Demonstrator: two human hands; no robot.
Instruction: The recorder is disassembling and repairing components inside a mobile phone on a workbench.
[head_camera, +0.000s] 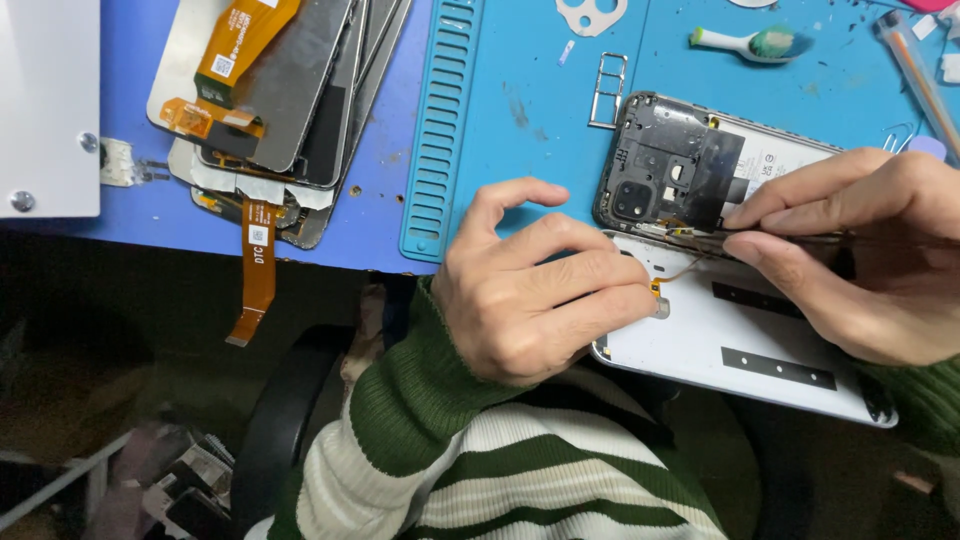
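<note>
An opened phone body (690, 165) with a dark inner frame and camera module lies on a blue work mat (520, 110). Its white back cover (740, 345) is folded open toward me, joined by a thin orange flex cable (682, 268). My left hand (535, 290) rests on the cover's near corner, its fingertips pressing at the small part where the cable ends. My right hand (865, 245) pinches a thin dark tool (700, 236), whose tip reaches into the gap between body and cover.
A stack of phone screens with orange flex cables (275, 100) lies on the left of the blue table. A metal card tray (607, 88), a white-and-green brush (752, 42), a pen-like tool (920, 70) and a white box (48, 105) lie around.
</note>
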